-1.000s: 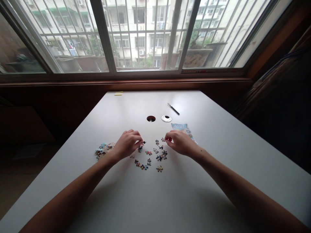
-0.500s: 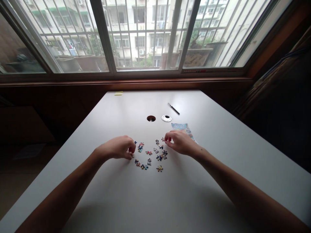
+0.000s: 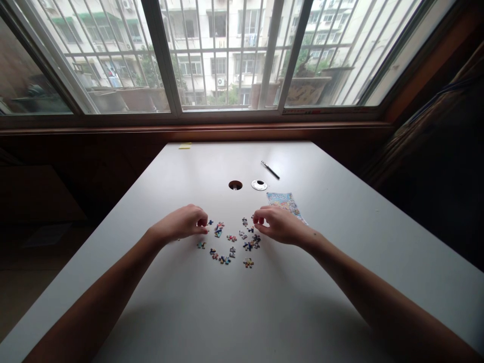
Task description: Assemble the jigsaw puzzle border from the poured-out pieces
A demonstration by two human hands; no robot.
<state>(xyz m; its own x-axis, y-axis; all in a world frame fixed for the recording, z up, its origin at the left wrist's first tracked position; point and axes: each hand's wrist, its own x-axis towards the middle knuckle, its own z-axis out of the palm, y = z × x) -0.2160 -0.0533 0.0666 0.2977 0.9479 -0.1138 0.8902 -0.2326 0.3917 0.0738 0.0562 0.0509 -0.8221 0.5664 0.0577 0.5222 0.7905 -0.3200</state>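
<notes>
Several small colourful puzzle pieces (image 3: 231,243) lie scattered on the white table (image 3: 242,302) between my hands. My left hand (image 3: 184,222) rests at their left edge with its fingers curled and the tips pinched together; what they hold is hidden. One loose piece (image 3: 201,245) lies just below that hand. My right hand (image 3: 279,225) sits at the right edge of the pieces, thumb and fingers pinched on a small puzzle piece at its tips. The left forearm covers the table further to the left.
A printed picture card (image 3: 286,201) lies just beyond my right hand. Further back are a round cable hole (image 3: 235,185), its loose cap (image 3: 259,185), a pen (image 3: 269,170) and a yellow note (image 3: 185,145). The table ends at a barred window.
My left hand pulled back to the left and down, then rose slightly, leaving a piece showing below it and covering the pile at the left. My right hand barely shifted.
</notes>
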